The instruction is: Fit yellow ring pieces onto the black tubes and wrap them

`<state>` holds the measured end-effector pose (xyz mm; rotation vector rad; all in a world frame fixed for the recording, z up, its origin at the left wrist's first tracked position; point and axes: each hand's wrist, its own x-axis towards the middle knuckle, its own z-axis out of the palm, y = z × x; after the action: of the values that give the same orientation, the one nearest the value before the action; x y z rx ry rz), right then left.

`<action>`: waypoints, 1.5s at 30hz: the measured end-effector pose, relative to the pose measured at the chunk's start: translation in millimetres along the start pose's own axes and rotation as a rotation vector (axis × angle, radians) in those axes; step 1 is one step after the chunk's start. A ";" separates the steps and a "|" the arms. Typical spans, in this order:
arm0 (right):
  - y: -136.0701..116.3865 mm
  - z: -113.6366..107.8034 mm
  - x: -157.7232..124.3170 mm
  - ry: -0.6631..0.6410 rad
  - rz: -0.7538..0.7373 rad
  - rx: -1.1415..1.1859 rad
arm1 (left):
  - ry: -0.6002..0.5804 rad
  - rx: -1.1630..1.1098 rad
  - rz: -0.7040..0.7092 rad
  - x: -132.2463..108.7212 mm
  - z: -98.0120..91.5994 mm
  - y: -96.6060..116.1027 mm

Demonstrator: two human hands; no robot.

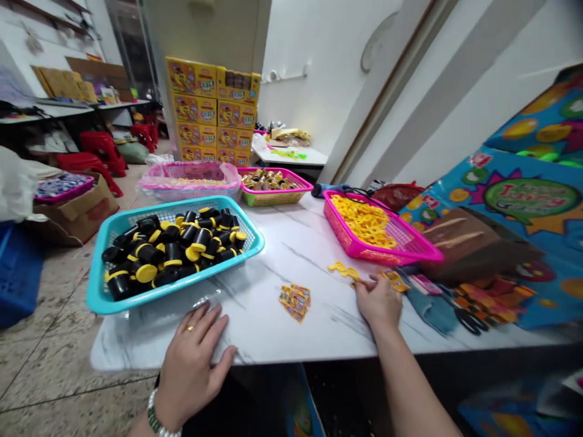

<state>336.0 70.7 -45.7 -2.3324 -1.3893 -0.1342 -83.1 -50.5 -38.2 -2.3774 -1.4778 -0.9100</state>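
My left hand point(197, 358) lies at the table's front edge, palm down with its fingers stretched out, and holds nothing. Just beyond its fingertips is a small piece of clear plastic point(203, 301). My right hand point(380, 303) rests on the right part of the table with its fingers bent together; what they pinch, if anything, is too small to make out. Touching or close to its fingertips are several yellow plastic ring pieces point(342, 270). Orange-yellow printed labels point(394, 281) lie just beside it. Between my hands sits a small pile of printed labels point(296, 301).
A turquoise basket point(102, 267) of black, yellow-rimmed canisters stands left. A pink basket point(419, 243) of yellow plastic pieces stands right. Behind are another pink basket point(298, 197) and a plastic-lined one point(152, 182). Scissors point(471, 321) and a brown carton point(478, 243) lie far right.
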 end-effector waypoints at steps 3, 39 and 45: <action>-4.5 -9.1 1.4 0.028 0.096 0.164 | 0.022 -0.054 -0.031 -1.0 -1.6 -0.6; -200.6 -64.0 -214.7 -0.671 -0.274 1.273 | 0.146 -1.066 -0.919 -1.6 -48.1 39.3; -206.2 -41.2 -223.5 -0.581 -0.368 1.289 | 0.262 -1.234 -1.073 -12.5 -35.5 27.7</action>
<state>53.4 -43.6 -10.6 -1.0348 -1.4388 1.0731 -77.2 -89.6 -13.4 -1.4983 -2.5046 -2.8846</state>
